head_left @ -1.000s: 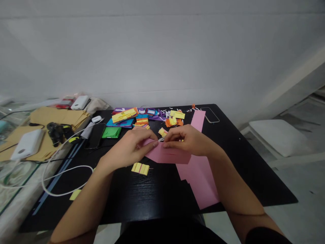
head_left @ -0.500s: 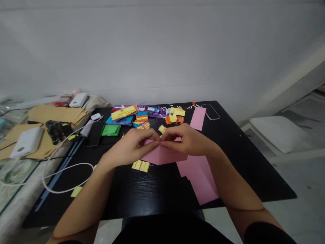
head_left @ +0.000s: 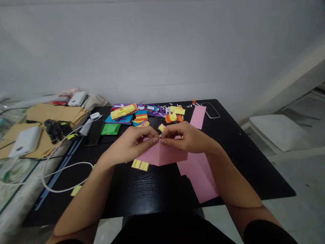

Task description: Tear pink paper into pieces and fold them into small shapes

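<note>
A pink paper with a crease down its middle is pinched at its upper edge between both hands, above the black table. My left hand grips it left of the crease, thumb in front. Close beside it, my right hand pinches the paper just right of the crease. More pink sheets lie under and beside my right forearm, and another pink piece rests farther back. A folded yellow paper lies below my left hand, partly covered by the held paper.
Folded green papers, yellow bundles and orange scraps lie at the back. A phone and white cable are left; a clear phone case is back right. A white stool stands right.
The held pink paper shows more of its surface and a clearer central crease. Its left part now overlaps the folded yellow paper. Both hands keep their pinch, almost in place.
</note>
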A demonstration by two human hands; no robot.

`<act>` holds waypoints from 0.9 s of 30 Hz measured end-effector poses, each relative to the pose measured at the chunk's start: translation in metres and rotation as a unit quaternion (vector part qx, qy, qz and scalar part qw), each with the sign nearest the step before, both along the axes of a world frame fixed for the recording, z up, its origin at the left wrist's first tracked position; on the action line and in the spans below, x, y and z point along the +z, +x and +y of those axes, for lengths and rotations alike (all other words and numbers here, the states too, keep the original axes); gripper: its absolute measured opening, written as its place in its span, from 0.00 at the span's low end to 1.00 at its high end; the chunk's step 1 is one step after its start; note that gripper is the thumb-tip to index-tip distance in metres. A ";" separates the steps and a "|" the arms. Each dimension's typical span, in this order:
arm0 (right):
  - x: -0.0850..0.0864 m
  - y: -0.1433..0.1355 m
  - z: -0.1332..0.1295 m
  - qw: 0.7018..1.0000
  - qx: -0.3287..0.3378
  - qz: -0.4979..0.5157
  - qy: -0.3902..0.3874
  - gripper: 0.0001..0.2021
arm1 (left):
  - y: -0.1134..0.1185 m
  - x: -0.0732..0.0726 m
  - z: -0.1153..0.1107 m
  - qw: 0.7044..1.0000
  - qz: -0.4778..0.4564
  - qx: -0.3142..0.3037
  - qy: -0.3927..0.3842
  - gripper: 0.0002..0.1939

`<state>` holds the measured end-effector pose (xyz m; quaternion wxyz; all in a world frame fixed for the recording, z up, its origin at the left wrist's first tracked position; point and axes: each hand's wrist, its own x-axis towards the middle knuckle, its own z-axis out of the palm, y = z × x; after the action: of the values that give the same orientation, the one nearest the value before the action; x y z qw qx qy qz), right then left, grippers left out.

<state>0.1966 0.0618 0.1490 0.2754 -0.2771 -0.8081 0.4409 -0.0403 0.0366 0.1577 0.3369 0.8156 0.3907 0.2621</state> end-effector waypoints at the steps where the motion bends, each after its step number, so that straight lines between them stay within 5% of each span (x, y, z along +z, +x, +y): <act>1: 0.000 0.000 0.000 1.000 0.001 -0.001 0.003 0.07 | 0.000 0.000 0.000 1.000 0.002 0.001 0.001 0.09; 18: -0.003 0.001 0.003 1.000 0.019 -0.004 0.025 0.06 | 0.000 -0.003 0.001 1.000 0.002 -0.007 0.002 0.08; 27: -0.006 -0.001 0.002 0.999 -0.022 0.024 0.018 0.08 | 0.007 -0.009 0.002 0.998 -0.042 0.035 0.035 0.07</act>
<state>0.1952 0.0639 0.1429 0.3094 -0.2793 -0.8025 0.4268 -0.0330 0.0389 0.1490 0.3147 0.8010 0.3951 0.3212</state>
